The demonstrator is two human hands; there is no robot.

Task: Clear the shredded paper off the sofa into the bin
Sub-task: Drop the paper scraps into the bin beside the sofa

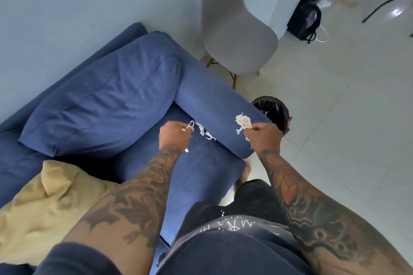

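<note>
White shredded paper [206,133] lies in the crease where the blue sofa [201,169] seat meets its armrest. My left hand [175,134] hovers just left of that pile, pinching a thin strip of paper. A bigger clump of shreds [243,122] sticks out of my right hand [263,136], which is closed over the front end of the armrest. The black bin [276,111] stands on the floor just beyond the armrest, partly hidden behind my right hand. One small scrap [186,150] lies on the seat under my left wrist.
A blue back cushion [100,100] leans on the sofa and a yellow cloth [38,205] lies on the seat at left. A grey chair [234,29] stands behind the armrest. A black bag [306,18] with a white cord sits farther back on the pale tiled floor [335,107].
</note>
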